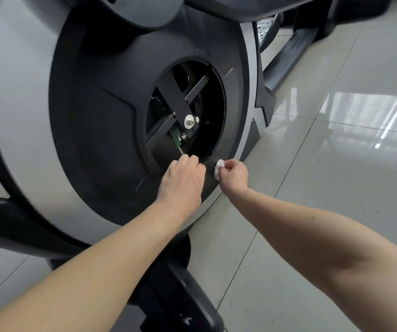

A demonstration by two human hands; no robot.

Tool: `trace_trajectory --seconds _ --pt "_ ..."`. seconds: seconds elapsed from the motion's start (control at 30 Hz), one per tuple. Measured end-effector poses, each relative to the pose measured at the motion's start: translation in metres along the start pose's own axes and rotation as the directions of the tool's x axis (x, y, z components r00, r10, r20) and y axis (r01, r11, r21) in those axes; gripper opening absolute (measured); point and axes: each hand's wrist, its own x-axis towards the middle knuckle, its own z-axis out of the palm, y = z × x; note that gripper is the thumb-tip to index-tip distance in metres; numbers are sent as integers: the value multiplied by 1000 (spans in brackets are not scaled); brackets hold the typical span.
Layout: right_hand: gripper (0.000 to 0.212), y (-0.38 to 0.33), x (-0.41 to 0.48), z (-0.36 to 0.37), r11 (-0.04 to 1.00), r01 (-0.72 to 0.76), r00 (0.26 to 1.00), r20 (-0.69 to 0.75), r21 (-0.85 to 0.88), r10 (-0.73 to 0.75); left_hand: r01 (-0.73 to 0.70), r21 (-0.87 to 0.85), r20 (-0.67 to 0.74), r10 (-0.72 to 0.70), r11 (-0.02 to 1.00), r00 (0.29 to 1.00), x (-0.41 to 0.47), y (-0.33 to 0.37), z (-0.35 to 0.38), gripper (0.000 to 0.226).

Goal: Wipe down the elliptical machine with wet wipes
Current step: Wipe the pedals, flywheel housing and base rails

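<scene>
Your right hand (233, 174) pinches a small crumpled white wet wipe (219, 167) and presses it to the dark grey plastic flywheel housing of the elliptical machine (92, 130), just beside the lower right lip of its round opening (213, 104). Your left hand (183, 178) is curled at the bottom lip of that opening. Its fingertips are out of sight, so I cannot tell whether they hook the rim or are merely clenched against it. That hand looks like your main risk: it sits close to the black metal cross bars (173, 97) and the silver bolt and washer (190, 121) inside, and if the pedals or wheel shift while you lean on the rim, those bars could catch your fingers. The small green circuit board (175, 137) lies just above your left knuckles, so a wet wipe that strays over the lip could carry moisture onto it. The wipe is balled up small, so it probably cleans only a narrow strip and may snag on the rim's edge. Drips on the glossy pale tile floor (336, 188) could leave it slippery. I can read no brand, label or writing on the housing. A small white mark (187, 320) on the black base part at the bottom is too blurred to make out.
</scene>
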Motion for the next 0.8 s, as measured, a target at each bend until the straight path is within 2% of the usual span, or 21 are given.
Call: trace_trajectory --seconds 0.07,0.13,0.17,0.27,0.33,0.4,0.5,0.57,0.67,0.73,0.8 --pt "23 17 -17 4 988 58 997 55 -146 -50 9 14 34 -10 1000 999 5 3 1 23" --pt "30 33 -39 11 967 71 989 147 -244 -36 20 30 59 -22 999 998 9 5 1 16" --pt "30 32 -38 14 975 36 988 157 -217 -2 23 28 68 -25 999 997 11 5 1 14" --pt "30 -5 0 12 995 -90 995 -41 38 91 38 22 88 -39 999 995 16 7 1 11" --pt "27 -34 27 0 988 -70 985 -150 135 90 54 19 99 -55 998 994 20 8 0 9" --pt "23 -52 37 -12 983 -9 984 -174 184 42 53 19 94 -55 998 994 25 8 -2 11" --pt "19 -39 14 -9 980 193 971 -156 48 -184 37 1 100 -37 999 994 33 6 -4 20" --pt "20 -5 -9 7 954 296 953 -57 -40 -298 25 -5 101 -25 1000 995 37 7 -6 26" --pt "21 17 -26 19 956 289 957 21 58 -290 7 -20 108 -4 1000 994 43 11 -9 33" --pt "18 -9 -13 17 965 204 977 31 164 -211 6 -22 91 -4 1000 996 49 13 -13 32" --pt "34 -47 9 5 951 149 984 50 273 -168 10 -39 66 -7 999 998 55 15 -16 32"
